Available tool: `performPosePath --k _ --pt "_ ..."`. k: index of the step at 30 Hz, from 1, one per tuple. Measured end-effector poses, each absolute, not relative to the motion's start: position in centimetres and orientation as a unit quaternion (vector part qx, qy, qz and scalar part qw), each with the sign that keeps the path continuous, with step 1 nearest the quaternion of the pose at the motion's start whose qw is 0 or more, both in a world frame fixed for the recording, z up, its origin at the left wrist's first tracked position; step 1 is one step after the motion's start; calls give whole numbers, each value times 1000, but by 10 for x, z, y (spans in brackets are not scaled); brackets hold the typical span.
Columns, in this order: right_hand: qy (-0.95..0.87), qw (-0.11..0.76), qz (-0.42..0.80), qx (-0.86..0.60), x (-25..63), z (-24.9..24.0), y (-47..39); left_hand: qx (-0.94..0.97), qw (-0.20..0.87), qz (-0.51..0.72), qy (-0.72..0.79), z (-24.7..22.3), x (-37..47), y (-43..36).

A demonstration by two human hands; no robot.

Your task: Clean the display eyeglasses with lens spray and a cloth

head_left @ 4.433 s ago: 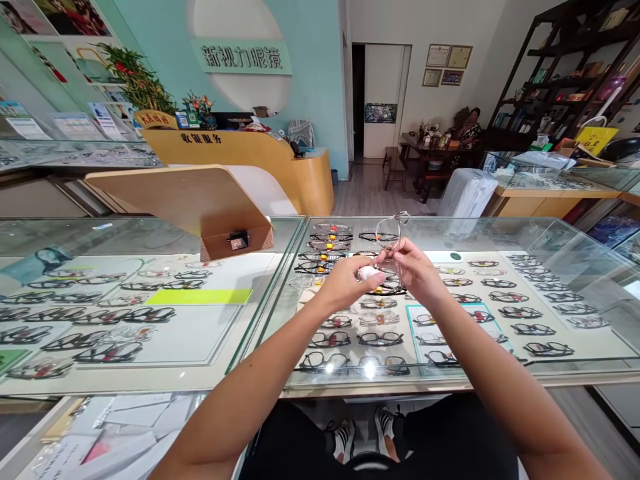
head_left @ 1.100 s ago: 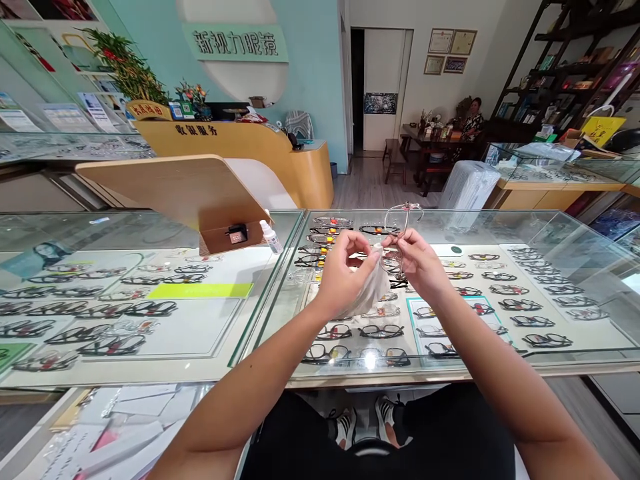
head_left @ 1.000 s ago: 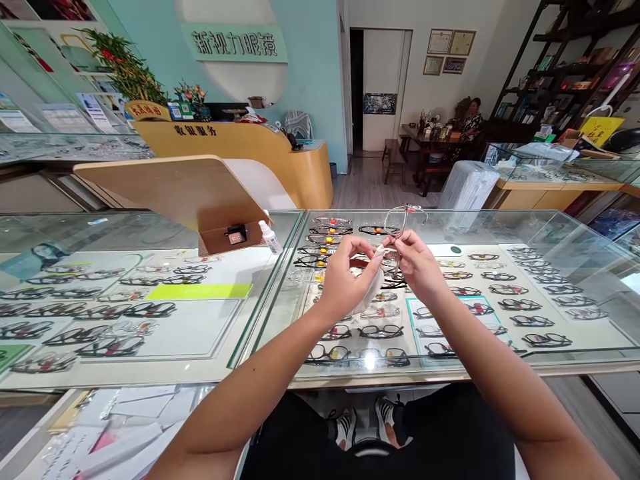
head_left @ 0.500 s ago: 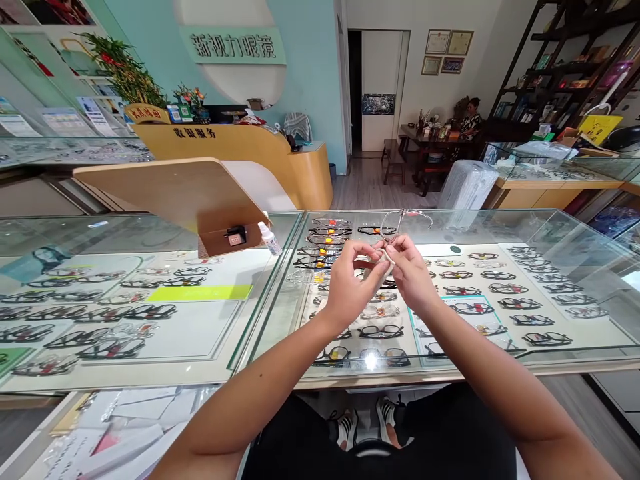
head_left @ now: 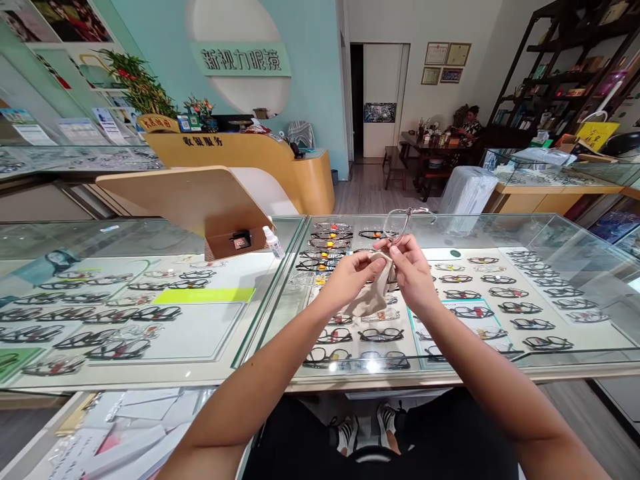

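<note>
Mid-wipe on the clear-framed glasses (head_left: 399, 223) — held up over the glass display counter (head_left: 525, 233), not resting on it. Right hand (head_left: 413, 267) pinched shut on the frame near the lower lens, left hand (head_left: 353, 277) gripping the beige cloth (head_left: 370, 297) pressed against that same spot. Spray bottle (head_left: 273, 241) parked by the wooden stand (head_left: 190, 200) — spraying probably done, rubbing underway, upper lens looks untouched by the cloth.
</note>
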State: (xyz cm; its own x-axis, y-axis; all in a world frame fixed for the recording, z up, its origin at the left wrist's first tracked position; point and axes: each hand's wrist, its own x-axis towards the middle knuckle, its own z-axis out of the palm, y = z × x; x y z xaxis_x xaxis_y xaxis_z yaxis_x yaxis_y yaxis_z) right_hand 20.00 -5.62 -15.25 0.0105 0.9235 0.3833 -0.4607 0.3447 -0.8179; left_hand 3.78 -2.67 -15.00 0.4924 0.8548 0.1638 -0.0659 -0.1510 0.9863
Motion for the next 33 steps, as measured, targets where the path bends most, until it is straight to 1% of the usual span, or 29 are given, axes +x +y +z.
performPosePath --k 4,6,8,11,13,15,18,20,23,28,31,33 --pt "-456 671 543 -216 199 -133 -54 530 693 423 245 -129 40 -29" --pt "-458 674 544 -199 197 -112 -51 483 734 424 221 -109 41 -29" --pt "-479 687 520 -168 194 -85 -47 455 756 431 186 -85 42 -28" --pt "-521 728 432 -112 185 -40 -48 473 742 460 118 -47 49 -26" --pt "-538 752 372 -82 178 -16 -51 514 698 491 85 -27 54 -27" --pt "-544 771 327 -57 171 -2 -54 557 638 526 79 -15 59 -28" --pt "-543 781 303 -67 165 1 -52 601 567 551 115 -12 60 -26" --pt "-544 776 305 -94 164 -4 -46 618 549 542 149 -15 56 -21" --pt "-549 760 326 -124 166 -13 -33 626 567 510 164 -17 46 -10" --pt "-550 735 372 -139 167 -16 -18 606 627 469 137 -15 32 10" --pt "-536 743 379 -130 168 -16 -12 586 643 479 118 -19 38 14" --pt "-526 752 370 -147 170 -17 -8 582 627 507 108 -24 47 13"
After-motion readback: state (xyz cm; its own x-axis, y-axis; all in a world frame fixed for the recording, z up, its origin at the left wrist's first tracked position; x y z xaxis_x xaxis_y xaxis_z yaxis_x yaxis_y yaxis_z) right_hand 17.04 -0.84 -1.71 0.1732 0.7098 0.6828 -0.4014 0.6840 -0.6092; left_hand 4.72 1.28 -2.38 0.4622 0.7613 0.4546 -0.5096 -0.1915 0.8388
